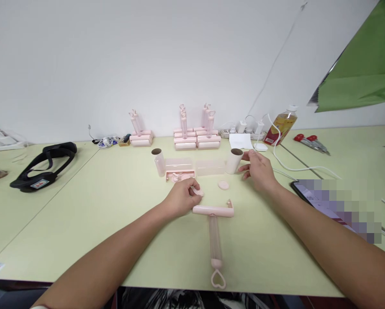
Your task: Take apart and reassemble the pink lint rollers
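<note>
My left hand [181,198] pinches a small pale pink round cap [198,192] between thumb and fingers, just above the table. A second pink cap [224,185] lies flat to its right. My right hand [258,170] has its fingers apart at the right side of an upright white adhesive roll [234,162]; whether the fingertips touch it I cannot tell. In front of me lies a pink lint roller frame [213,210] with a clear handle [215,238] and a heart-shaped loop. Behind my left hand is an open pink case [180,175] with small pink parts inside.
Another upright roll [158,162] and two clear covers [178,164] [211,167] stand near the case. Several lint rollers [185,139] line the wall. A black head strap [44,167] is at left. Right are a drink bottle [281,125], red-capped tools [312,143], white cable [287,163] and phone [303,195].
</note>
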`<action>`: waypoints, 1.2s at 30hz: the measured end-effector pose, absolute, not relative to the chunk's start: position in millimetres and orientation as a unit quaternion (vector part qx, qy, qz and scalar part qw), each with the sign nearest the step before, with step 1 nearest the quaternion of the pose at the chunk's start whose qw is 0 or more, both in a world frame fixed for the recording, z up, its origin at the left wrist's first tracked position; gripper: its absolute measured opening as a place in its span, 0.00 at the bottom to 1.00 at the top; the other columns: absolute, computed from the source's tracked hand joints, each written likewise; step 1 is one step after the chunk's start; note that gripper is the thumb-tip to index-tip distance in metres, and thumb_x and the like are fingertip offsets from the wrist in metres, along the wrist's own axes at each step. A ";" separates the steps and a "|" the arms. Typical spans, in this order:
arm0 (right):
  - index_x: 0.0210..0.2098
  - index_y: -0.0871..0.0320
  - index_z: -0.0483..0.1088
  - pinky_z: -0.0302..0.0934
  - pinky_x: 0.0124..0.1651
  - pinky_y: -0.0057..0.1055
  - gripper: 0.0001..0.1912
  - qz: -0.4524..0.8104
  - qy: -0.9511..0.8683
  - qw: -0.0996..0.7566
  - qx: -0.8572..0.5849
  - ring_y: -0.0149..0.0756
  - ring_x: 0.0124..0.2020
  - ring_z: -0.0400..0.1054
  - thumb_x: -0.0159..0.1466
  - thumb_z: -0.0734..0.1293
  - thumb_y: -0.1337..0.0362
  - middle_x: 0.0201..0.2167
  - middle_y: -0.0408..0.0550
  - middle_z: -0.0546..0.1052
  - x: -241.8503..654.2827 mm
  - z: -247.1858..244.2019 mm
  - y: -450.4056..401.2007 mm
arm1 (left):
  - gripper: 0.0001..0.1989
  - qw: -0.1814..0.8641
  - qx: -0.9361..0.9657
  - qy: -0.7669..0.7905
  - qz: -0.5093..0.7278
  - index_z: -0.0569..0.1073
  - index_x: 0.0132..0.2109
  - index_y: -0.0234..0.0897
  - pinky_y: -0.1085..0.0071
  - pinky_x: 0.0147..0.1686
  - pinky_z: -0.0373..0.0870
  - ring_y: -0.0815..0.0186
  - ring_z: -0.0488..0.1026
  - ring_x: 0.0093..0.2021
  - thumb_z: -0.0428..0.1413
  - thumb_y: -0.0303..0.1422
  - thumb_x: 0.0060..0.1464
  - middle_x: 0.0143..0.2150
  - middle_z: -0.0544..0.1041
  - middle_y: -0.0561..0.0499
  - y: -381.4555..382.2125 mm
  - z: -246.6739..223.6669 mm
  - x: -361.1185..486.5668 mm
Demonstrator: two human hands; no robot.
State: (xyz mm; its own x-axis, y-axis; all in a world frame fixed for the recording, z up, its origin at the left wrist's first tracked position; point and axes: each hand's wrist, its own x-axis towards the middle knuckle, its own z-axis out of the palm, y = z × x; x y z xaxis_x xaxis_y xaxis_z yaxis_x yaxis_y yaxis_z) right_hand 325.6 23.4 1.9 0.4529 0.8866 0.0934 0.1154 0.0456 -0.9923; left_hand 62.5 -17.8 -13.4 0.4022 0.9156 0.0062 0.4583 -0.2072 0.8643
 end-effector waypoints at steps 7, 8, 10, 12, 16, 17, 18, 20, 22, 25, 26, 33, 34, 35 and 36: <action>0.36 0.56 0.72 0.62 0.31 0.30 0.09 0.139 -0.665 0.496 -0.540 0.34 0.28 0.68 0.63 0.63 0.58 0.28 0.45 0.75 310.2 5.4 -3.5 | 0.10 0.420 0.722 0.484 0.260 0.71 0.37 0.37 0.74 0.24 0.58 0.69 0.65 0.26 0.58 0.32 0.45 0.26 0.68 0.55 -14.7 -15.3 61.8; 0.37 0.57 0.73 0.63 0.37 0.32 0.10 0.148 -0.738 0.427 -0.501 0.37 0.33 0.70 0.64 0.62 0.59 0.33 0.47 0.77 303.7 6.4 -9.0 | 0.10 0.424 0.720 0.482 0.264 0.71 0.38 0.37 0.75 0.24 0.58 0.69 0.64 0.26 0.57 0.31 0.45 0.26 0.68 0.56 -13.9 -15.4 61.5; 0.42 0.56 0.75 0.63 0.44 0.36 0.14 0.178 -0.841 0.293 -0.418 0.40 0.40 0.70 0.66 0.60 0.60 0.39 0.50 0.78 291.0 8.5 -18.5 | 0.10 0.428 0.718 0.476 0.275 0.70 0.39 0.37 0.74 0.24 0.58 0.70 0.64 0.25 0.55 0.30 0.46 0.25 0.68 0.57 -12.6 -15.3 60.5; 0.48 0.54 0.74 0.61 0.49 0.39 0.17 0.194 -0.889 0.191 -0.367 0.43 0.46 0.67 0.67 0.58 0.57 0.44 0.52 0.77 282.2 10.3 -24.6 | 0.10 0.428 0.720 0.467 0.283 0.70 0.40 0.37 0.74 0.24 0.58 0.70 0.63 0.24 0.53 0.28 0.47 0.23 0.67 0.58 -12.5 -14.3 59.2; 0.53 0.52 0.73 0.59 0.49 0.42 0.23 0.180 -0.903 0.097 -0.378 0.47 0.46 0.65 0.66 0.59 0.48 0.47 0.55 0.74 279.1 10.9 -27.6 | 0.07 0.383 0.753 0.456 0.279 0.71 0.39 0.37 0.73 0.25 0.59 0.69 0.64 0.25 0.52 0.30 0.51 0.25 0.68 0.56 -16.7 -8.0 55.6; 0.52 0.53 0.73 0.59 0.48 0.43 0.25 0.174 -0.900 0.091 -0.389 0.47 0.46 0.64 0.66 0.59 0.46 0.47 0.56 0.73 279.8 10.5 -27.1 | 0.06 0.357 0.772 0.448 0.275 0.71 0.38 0.37 0.73 0.27 0.60 0.69 0.65 0.27 0.52 0.31 0.52 0.28 0.70 0.54 -18.4 -5.6 54.6; 0.52 0.53 0.73 0.59 0.48 0.44 0.26 0.170 -0.897 0.091 -0.399 0.48 0.46 0.64 0.66 0.58 0.45 0.46 0.56 0.73 280.4 10.1 -26.6 | 0.06 0.329 0.794 0.435 0.267 0.72 0.37 0.37 0.72 0.28 0.61 0.68 0.66 0.30 0.51 0.32 0.53 0.30 0.71 0.52 -20.1 -3.1 53.5; 0.50 0.55 0.74 0.59 0.47 0.44 0.26 0.171 -0.888 0.101 -0.414 0.47 0.45 0.63 0.66 0.57 0.45 0.44 0.57 0.72 280.9 9.7 -25.7 | 0.07 0.277 0.841 0.394 0.245 0.73 0.37 0.37 0.70 0.33 0.62 0.65 0.68 0.35 0.52 0.33 0.55 0.35 0.73 0.50 -23.2 1.3 51.5; 0.47 0.56 0.75 0.59 0.47 0.43 0.26 0.171 -0.881 0.118 -0.425 0.46 0.44 0.63 0.67 0.56 0.46 0.43 0.57 0.71 280.6 10.4 -25.3 | 0.09 0.231 0.881 0.352 0.217 0.75 0.39 0.37 0.67 0.37 0.62 0.62 0.68 0.38 0.54 0.36 0.56 0.36 0.73 0.48 -25.1 4.0 50.1; 0.45 0.56 0.76 0.58 0.49 0.45 0.25 0.137 -0.867 0.149 -0.456 0.47 0.45 0.62 0.68 0.55 0.47 0.44 0.57 0.71 281.4 12.7 -25.7 | 0.13 0.177 0.917 0.310 0.176 0.76 0.40 0.38 0.65 0.40 0.60 0.60 0.67 0.39 0.55 0.42 0.56 0.36 0.73 0.47 -25.7 4.9 49.2; 0.45 0.56 0.76 0.57 0.49 0.46 0.25 0.128 -0.862 0.154 -0.466 0.48 0.46 0.62 0.68 0.55 0.47 0.44 0.57 0.71 282.3 13.3 -25.9 | 0.14 0.165 0.925 0.301 0.165 0.77 0.39 0.38 0.65 0.40 0.60 0.60 0.66 0.39 0.55 0.43 0.56 0.35 0.72 0.47 -25.5 4.8 49.2; 0.38 0.57 0.75 0.60 0.45 0.42 0.25 0.181 -0.868 0.113 -0.448 0.46 0.43 0.63 0.66 0.57 0.45 0.42 0.55 0.71 282.5 12.4 -30.3 | 0.12 0.138 0.938 0.284 0.142 0.77 0.35 0.37 0.66 0.39 0.58 0.62 0.65 0.37 0.56 0.41 0.56 0.35 0.72 0.47 -24.1 5.5 49.6; 0.37 0.57 0.75 0.60 0.45 0.41 0.24 0.182 -0.869 0.111 -0.447 0.45 0.43 0.64 0.66 0.57 0.46 0.42 0.55 0.70 281.0 12.0 -31.0 | 0.12 0.136 0.939 0.284 0.142 0.77 0.35 0.37 0.66 0.38 0.58 0.62 0.65 0.37 0.55 0.41 0.56 0.35 0.72 0.47 -24.0 5.2 49.6; 0.36 0.58 0.74 0.60 0.45 0.40 0.23 0.182 -0.868 0.110 -0.449 0.45 0.43 0.64 0.66 0.58 0.46 0.42 0.55 0.70 279.6 11.8 -31.5 | 0.12 0.134 0.939 0.282 0.142 0.77 0.34 0.37 0.66 0.38 0.58 0.62 0.65 0.37 0.55 0.41 0.56 0.35 0.72 0.47 -23.8 4.9 49.6; 0.35 0.58 0.74 0.60 0.44 0.40 0.22 0.181 -0.866 0.110 -0.454 0.45 0.42 0.64 0.66 0.58 0.47 0.42 0.55 0.70 278.4 11.7 -31.9 | 0.12 0.132 0.940 0.282 0.142 0.77 0.34 0.37 0.66 0.38 0.58 0.62 0.65 0.37 0.55 0.41 0.57 0.35 0.72 0.47 -23.6 4.4 49.6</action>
